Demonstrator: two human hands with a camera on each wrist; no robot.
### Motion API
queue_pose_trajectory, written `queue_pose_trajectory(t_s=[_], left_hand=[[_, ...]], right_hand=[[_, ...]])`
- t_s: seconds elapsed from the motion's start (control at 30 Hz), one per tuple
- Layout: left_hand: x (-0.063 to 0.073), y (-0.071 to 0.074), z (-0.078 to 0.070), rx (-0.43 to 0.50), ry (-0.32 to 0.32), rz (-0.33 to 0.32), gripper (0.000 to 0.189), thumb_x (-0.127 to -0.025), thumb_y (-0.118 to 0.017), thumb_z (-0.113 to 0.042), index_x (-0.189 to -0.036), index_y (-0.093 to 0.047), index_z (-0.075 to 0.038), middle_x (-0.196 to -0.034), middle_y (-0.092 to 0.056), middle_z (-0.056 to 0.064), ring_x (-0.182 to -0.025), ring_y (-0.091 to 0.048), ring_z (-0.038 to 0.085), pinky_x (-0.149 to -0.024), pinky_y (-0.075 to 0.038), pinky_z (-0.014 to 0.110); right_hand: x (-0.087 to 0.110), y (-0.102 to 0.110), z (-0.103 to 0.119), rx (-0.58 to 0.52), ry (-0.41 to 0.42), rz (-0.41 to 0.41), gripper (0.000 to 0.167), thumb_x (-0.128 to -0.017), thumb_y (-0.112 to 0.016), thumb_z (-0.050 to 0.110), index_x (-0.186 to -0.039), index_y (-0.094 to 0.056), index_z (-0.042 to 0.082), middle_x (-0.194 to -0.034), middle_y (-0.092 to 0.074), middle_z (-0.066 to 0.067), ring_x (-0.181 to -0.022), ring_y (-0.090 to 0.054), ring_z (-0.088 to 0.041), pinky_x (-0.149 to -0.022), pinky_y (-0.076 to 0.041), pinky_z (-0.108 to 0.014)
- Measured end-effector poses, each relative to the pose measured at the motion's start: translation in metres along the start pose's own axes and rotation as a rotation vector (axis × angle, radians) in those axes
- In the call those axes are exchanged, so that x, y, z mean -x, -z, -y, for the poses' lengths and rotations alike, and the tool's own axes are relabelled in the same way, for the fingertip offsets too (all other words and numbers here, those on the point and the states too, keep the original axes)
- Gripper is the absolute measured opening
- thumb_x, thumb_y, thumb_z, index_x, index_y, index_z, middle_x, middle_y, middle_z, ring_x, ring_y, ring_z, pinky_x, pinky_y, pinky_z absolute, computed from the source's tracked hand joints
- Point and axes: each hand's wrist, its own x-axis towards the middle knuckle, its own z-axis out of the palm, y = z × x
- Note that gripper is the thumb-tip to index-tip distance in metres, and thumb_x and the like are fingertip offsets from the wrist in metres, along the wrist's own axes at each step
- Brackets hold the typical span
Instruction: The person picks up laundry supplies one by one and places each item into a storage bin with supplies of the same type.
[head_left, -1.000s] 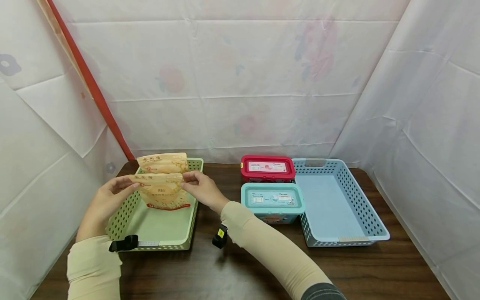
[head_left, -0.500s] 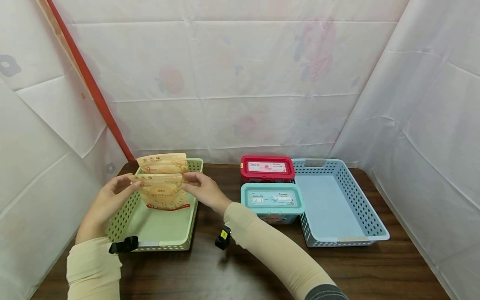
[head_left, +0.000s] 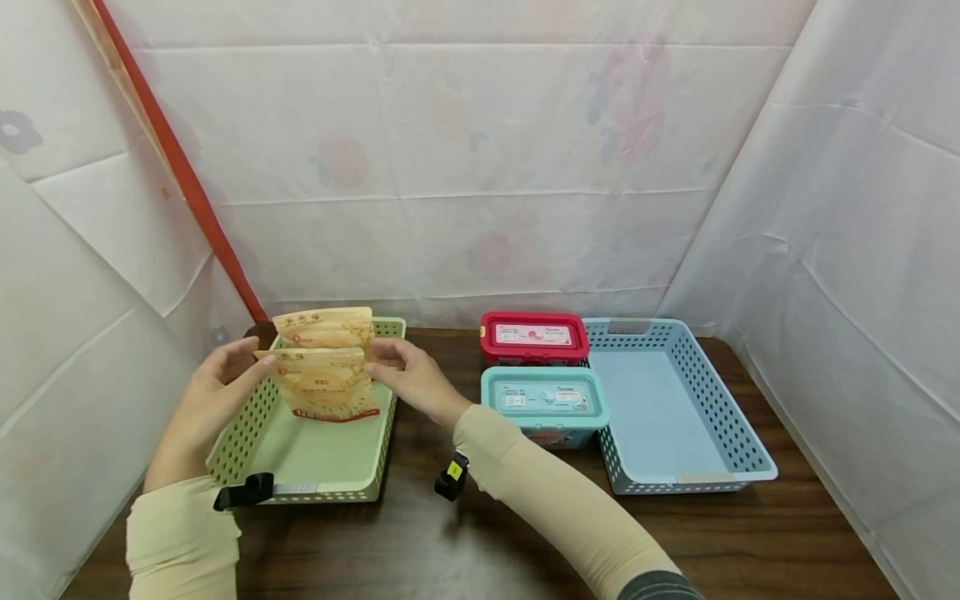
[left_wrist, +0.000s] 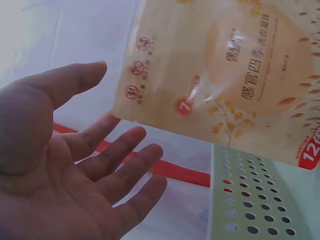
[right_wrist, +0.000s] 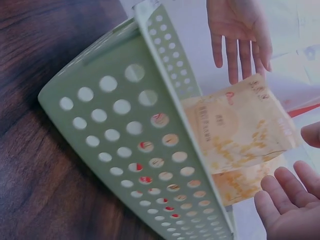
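Observation:
In the head view a yellow laundry-pod pouch (head_left: 322,387) with a red strip along its bottom stands upright in the green basket (head_left: 318,467). Right behind it rises a second, matching pouch (head_left: 322,327). My left hand (head_left: 210,408) is at the front pouch's left top corner, its fingers spread; the left wrist view shows the thumb off the pouch and a fingertip right at the corner. On the other side, my right hand (head_left: 416,379) is beside the pouch's right edge. Its thumb and fingers are parted around that corner in the right wrist view.
Right of centre on the wooden table (head_left: 360,550) are a red lidded box (head_left: 534,335) and a turquoise lidded box (head_left: 545,400). A blue perforated basket (head_left: 667,417) stands against them on the right. White patterned sheeting (head_left: 480,150) encloses the back and sides.
Both hands have loosened from the front pouch's upper corners and moved slightly outward, left and right. The pouches stay where they were in the green basket.

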Motion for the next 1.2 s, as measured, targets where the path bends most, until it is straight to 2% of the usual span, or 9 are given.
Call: queue_pose_trajectory(t_s=[0.17, 0.43, 0.67, 0.8, 0.97, 1.1, 1.2], left_hand=[[0.002, 0.001, -0.010, 0.018, -0.012, -0.040, 0.072, -0.102, -0.057, -0.042, -0.156, -0.030, -0.004, -0.152, -0.034, 0.028, -0.137, -0.033, 0.042, -0.077, -0.038, 0.006], [0.007, 0.003, -0.026, 0.040, -0.036, -0.065, 0.068, -0.102, -0.058, -0.042, -0.157, -0.032, -0.011, -0.155, -0.032, 0.028, -0.139, -0.033, 0.046, -0.080, -0.040, 0.004], [0.010, 0.001, -0.032, 0.019, -0.064, -0.089, 0.065, -0.102, -0.058, -0.040, -0.156, -0.036, -0.012, -0.154, -0.035, 0.026, -0.139, -0.036, 0.038, -0.081, -0.039, 0.003], [0.011, -0.001, -0.034, 0.002, -0.085, -0.100, 0.063, -0.101, -0.059, -0.039, -0.154, -0.038, -0.012, -0.150, -0.040, 0.025, -0.135, -0.040, 0.032, -0.082, -0.039, 0.003], [0.011, -0.004, -0.039, -0.029, -0.104, -0.084, 0.062, -0.102, -0.059, -0.039, -0.154, -0.039, -0.012, -0.149, -0.043, 0.023, -0.131, -0.044, 0.038, -0.081, -0.041, 0.007], [0.012, -0.009, -0.044, -0.057, -0.113, -0.056, 0.065, -0.102, -0.059, -0.041, -0.155, -0.037, -0.011, -0.150, -0.043, 0.022, -0.128, -0.047, 0.044, -0.080, -0.042, 0.014], [0.013, -0.012, -0.048, -0.061, -0.129, -0.038, 0.065, -0.102, -0.059, -0.040, -0.155, -0.037, -0.010, -0.151, -0.042, 0.022, -0.128, -0.047, 0.046, -0.078, -0.042, 0.012]], right_hand=[[0.002, 0.003, 0.009, 0.008, 0.028, -0.006, 0.051, -0.098, -0.067, 0.030, -0.145, -0.054, 0.014, -0.133, -0.059, 0.009, -0.115, -0.056, -0.002, -0.090, -0.051, -0.024], [0.007, 0.008, 0.018, -0.020, 0.037, 0.011, 0.051, -0.099, -0.067, 0.029, -0.146, -0.052, 0.013, -0.140, -0.056, 0.002, -0.116, -0.057, -0.002, -0.091, -0.051, -0.024], [0.015, 0.012, 0.020, 0.017, 0.051, 0.011, 0.048, -0.099, -0.066, 0.032, -0.144, -0.054, 0.020, -0.144, -0.054, -0.002, -0.120, -0.056, -0.008, -0.094, -0.049, -0.026], [0.019, 0.017, 0.019, 0.034, 0.047, 0.003, 0.046, -0.099, -0.066, 0.035, -0.142, -0.055, 0.025, -0.142, -0.055, 0.003, -0.122, -0.055, -0.010, -0.096, -0.049, -0.026], [0.022, 0.025, 0.016, 0.058, 0.053, -0.021, 0.048, -0.099, -0.066, 0.032, -0.143, -0.054, 0.019, -0.139, -0.057, 0.005, -0.123, -0.056, -0.013, -0.097, -0.049, -0.029], [0.025, 0.032, 0.013, 0.051, 0.060, -0.044, 0.045, -0.099, -0.067, 0.027, -0.142, -0.056, 0.017, -0.139, -0.058, -0.001, -0.125, -0.057, -0.021, -0.097, -0.050, -0.030], [0.029, 0.039, 0.010, 0.037, 0.059, -0.051, 0.043, -0.099, -0.067, 0.025, -0.140, -0.057, 0.018, -0.138, -0.058, -0.003, -0.124, -0.058, -0.022, -0.097, -0.050, -0.030]])
